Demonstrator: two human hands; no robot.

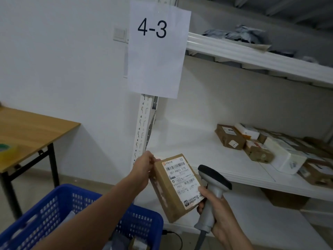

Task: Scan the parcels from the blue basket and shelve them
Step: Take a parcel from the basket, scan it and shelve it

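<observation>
My left hand (144,167) grips the upper left edge of a small brown cardboard parcel (166,201) with a white shipping label facing me. My right hand (219,212) holds the handle of a grey handheld barcode scanner (213,179), whose dark head sits just right of the label. The parcel's lower right corner touches my right thumb. The blue basket (54,201) stands at lower left under my left forearm, with a few grey and brown packages partly visible inside. The white middle shelf (189,156) lies behind the parcel.
Several brown and white parcels (261,147) are on the right part of the middle shelf. Grey bags (239,35) lie on the upper shelf. A paper sign reading 4-3 (156,49) hangs on the shelf post. A wooden table (30,134) with tape stands at left.
</observation>
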